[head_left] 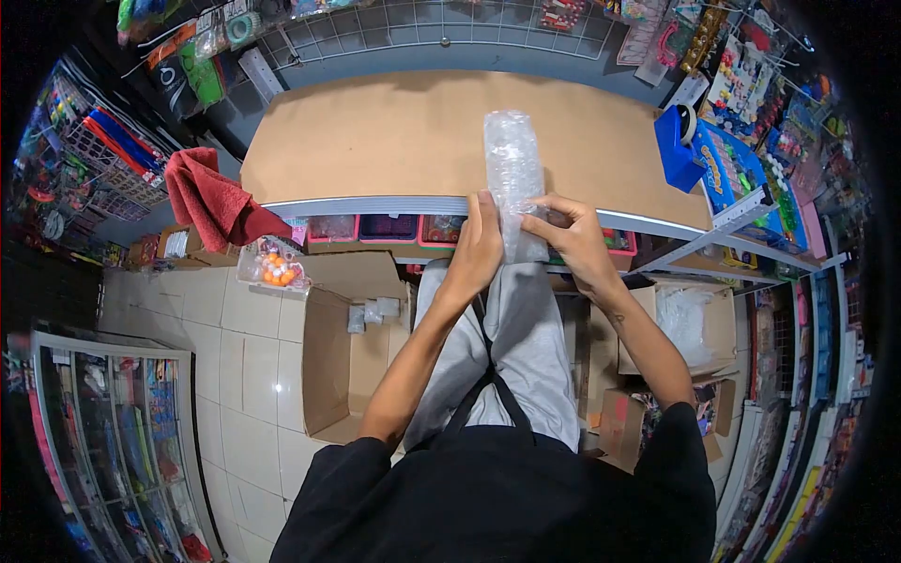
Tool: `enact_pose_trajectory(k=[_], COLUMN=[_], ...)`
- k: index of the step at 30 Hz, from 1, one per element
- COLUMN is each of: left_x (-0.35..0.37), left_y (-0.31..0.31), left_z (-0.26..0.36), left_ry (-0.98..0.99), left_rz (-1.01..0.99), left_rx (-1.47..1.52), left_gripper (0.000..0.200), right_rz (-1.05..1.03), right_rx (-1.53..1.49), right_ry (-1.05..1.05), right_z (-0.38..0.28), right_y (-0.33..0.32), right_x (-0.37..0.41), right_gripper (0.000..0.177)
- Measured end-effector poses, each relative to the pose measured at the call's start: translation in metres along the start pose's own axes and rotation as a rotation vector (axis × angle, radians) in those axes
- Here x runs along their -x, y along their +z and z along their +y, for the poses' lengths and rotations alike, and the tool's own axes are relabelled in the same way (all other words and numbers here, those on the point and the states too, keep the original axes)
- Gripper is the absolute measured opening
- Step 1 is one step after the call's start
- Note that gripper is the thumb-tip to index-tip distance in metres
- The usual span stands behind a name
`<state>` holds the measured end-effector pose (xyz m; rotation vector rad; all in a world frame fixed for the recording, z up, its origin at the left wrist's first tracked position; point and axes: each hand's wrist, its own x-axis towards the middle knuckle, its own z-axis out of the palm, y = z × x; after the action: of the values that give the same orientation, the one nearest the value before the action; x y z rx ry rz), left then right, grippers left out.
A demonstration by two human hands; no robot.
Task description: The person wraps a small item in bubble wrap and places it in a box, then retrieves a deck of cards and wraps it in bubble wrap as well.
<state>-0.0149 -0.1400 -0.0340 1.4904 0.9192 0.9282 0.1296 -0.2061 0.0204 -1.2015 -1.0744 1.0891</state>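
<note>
Counter (375, 141) is brown board among toy racks (751, 84); my left hand (477, 246) and right hand (572, 242) clasp bubble-wrap roll (513, 159)

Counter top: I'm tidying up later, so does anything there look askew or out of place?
The red cloth is bunched over the left corner of the counter, hanging half off its edge. Nothing looks spilled or damaged.
</note>
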Motion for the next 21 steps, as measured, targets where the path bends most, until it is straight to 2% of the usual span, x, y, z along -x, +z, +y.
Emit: enact_pose_trajectory(k=[2, 4, 5, 8, 9, 12, 16, 19, 21], left_x=[0.004, 0.011, 0.019, 0.028, 0.027, 0.024, 0.019, 0.020, 0.019], left_y=[-0.004, -0.004, -0.010, -0.009, -0.009, -0.012, -0.018, -0.017, -0.016], left_z=[0.007, 0.009, 0.011, 0.022, 0.015, 0.014, 0.013, 0.010, 0.006], left_ry=[0.121, 0.449, 0.372, 0.602, 0.474, 0.311, 0.331, 0.213, 0.176], left_rz=[0.087, 0.213, 0.087, 0.079, 0.080, -0.034, -0.133, -0.183, -0.140], left_rx=[0.030, 0.191, 0.243, -0.168, -0.059, 0.188, 0.130, 0.306, 0.306], left_gripper=[0.050, 0.036, 0.030, 0.030, 0.031, 0.028, 0.022, 0.019, 0.018], right_rz=[0.057, 0.101, 0.124, 0.098, 0.098, 0.103, 0.076, 0.045, 0.030], right_rx=[-0.029, -0.059, -0.075, -0.108, -0.086, -0.011, 0.019, 0.035, 0.050], right_ry=[-0.027, -0.063, -0.081, -0.153, -0.142, -0.158, -0.200, -0.192, -0.175], right_z=[-0.003, -0.001, 0.000, 0.003, 0.002, -0.005, -0.002, 0.000, 0.001], right_y=[0.001, -0.002, -0.004, -0.005, -0.004, -0.002, -0.005, -0.008, -0.010], right_x=[0.000, -0.002, -0.004, -0.008, -0.007, -0.007, -0.005, -0.004, -0.004], right_gripper=[0.020, 0.019, 0.019, 0.019, 0.019, 0.019, 0.019, 0.018, 0.018])
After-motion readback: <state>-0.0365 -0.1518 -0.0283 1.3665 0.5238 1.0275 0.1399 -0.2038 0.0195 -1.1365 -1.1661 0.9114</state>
